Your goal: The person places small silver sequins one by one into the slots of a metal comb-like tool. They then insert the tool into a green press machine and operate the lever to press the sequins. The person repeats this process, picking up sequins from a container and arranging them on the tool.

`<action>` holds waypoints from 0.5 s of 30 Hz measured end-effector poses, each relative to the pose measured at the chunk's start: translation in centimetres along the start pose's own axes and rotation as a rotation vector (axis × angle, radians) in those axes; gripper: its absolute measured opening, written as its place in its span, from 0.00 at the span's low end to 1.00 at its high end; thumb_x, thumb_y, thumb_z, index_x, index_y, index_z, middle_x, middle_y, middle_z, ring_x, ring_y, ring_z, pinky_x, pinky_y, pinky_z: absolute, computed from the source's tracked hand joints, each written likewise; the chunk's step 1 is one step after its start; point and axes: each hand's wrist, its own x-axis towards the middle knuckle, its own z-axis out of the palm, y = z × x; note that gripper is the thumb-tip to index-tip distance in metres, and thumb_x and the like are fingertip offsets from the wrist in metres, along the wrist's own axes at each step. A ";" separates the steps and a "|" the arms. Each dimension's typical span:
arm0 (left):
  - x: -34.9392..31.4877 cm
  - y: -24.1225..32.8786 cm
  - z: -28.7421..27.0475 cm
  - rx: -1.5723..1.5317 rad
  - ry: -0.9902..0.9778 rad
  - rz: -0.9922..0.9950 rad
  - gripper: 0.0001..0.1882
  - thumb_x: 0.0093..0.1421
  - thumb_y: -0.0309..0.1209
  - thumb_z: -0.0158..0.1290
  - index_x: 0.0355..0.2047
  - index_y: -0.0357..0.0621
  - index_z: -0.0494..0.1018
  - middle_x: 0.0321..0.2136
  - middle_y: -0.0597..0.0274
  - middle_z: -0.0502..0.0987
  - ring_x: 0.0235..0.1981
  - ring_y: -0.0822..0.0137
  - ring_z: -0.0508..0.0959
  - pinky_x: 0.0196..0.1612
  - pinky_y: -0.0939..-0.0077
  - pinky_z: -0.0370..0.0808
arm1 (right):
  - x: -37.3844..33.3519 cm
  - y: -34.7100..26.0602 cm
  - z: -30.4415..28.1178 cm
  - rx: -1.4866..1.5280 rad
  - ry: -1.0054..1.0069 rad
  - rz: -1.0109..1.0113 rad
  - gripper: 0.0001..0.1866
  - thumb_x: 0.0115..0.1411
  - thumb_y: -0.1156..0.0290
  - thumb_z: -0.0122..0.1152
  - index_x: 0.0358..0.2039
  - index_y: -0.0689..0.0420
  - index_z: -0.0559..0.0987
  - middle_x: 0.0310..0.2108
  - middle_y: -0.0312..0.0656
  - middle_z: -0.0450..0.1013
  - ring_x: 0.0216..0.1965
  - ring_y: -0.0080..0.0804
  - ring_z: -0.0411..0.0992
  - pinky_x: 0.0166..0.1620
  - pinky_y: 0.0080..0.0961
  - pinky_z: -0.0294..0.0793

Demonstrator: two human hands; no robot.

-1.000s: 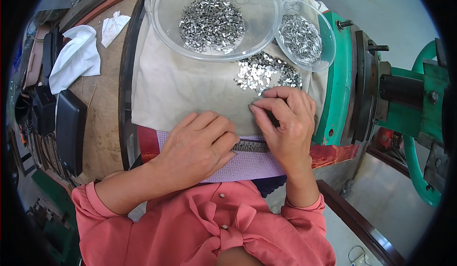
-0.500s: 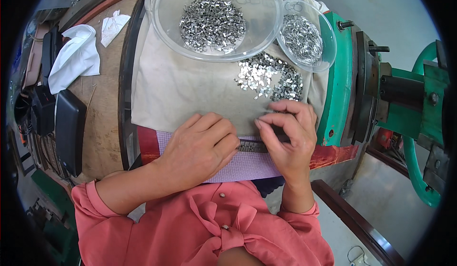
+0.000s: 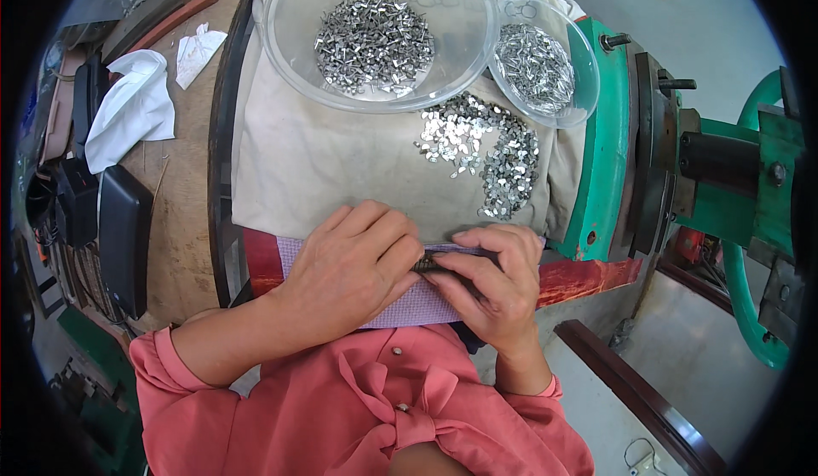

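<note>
My left hand (image 3: 358, 263) lies palm-down on a lilac patterned cloth (image 3: 409, 305) at the near edge of the work surface, its fingertips pinching a dark narrow strip (image 3: 430, 263). My right hand (image 3: 490, 284) holds the same strip from the right, fingers curled over it. Just beyond my right hand a loose heap of small shiny metal pieces (image 3: 486, 148) lies on a beige cloth (image 3: 315, 169). Farther back stand a large clear bowl (image 3: 290, 46) and a smaller clear bowl (image 3: 579, 75), both holding more metal pieces.
A green machine frame (image 3: 605, 152) with a green handwheel (image 3: 750, 305) stands at the right. On the wooden bench (image 3: 183, 220) to the left lie white rags (image 3: 128, 109) and a black flat case (image 3: 123, 237). A dark wooden rail (image 3: 639, 391) runs below right.
My right hand has drawn back from the heap of metal pieces to the strip at the near edge. My left hand has stayed on the lilac cloth.
</note>
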 end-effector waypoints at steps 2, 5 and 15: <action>-0.1 0.1 0.0 -0.007 0.003 -0.010 0.17 0.45 0.30 0.66 0.34 0.43 0.73 0.37 0.61 0.75 0.40 0.56 0.74 0.42 0.62 0.72 | -0.2 0.2 -0.6 -0.006 0.003 -0.002 0.13 0.43 0.68 0.76 0.31 0.51 0.84 0.40 0.34 0.76 0.43 0.37 0.73 0.49 0.37 0.64; 0.0 0.0 0.1 -0.021 0.017 -0.007 0.16 0.46 0.30 0.67 0.33 0.44 0.74 0.36 0.62 0.75 0.39 0.56 0.74 0.41 0.62 0.72 | -0.5 0.6 -1.2 -0.055 -0.016 -0.011 0.12 0.43 0.68 0.76 0.30 0.51 0.84 0.40 0.34 0.77 0.43 0.37 0.73 0.50 0.38 0.63; 0.3 0.0 0.9 0.017 0.031 0.040 0.12 0.50 0.32 0.64 0.32 0.45 0.73 0.35 0.64 0.72 0.40 0.61 0.73 0.42 0.66 0.70 | -0.5 0.6 -1.4 -0.149 -0.017 -0.034 0.11 0.44 0.70 0.76 0.30 0.50 0.84 0.38 0.31 0.77 0.41 0.34 0.73 0.51 0.37 0.63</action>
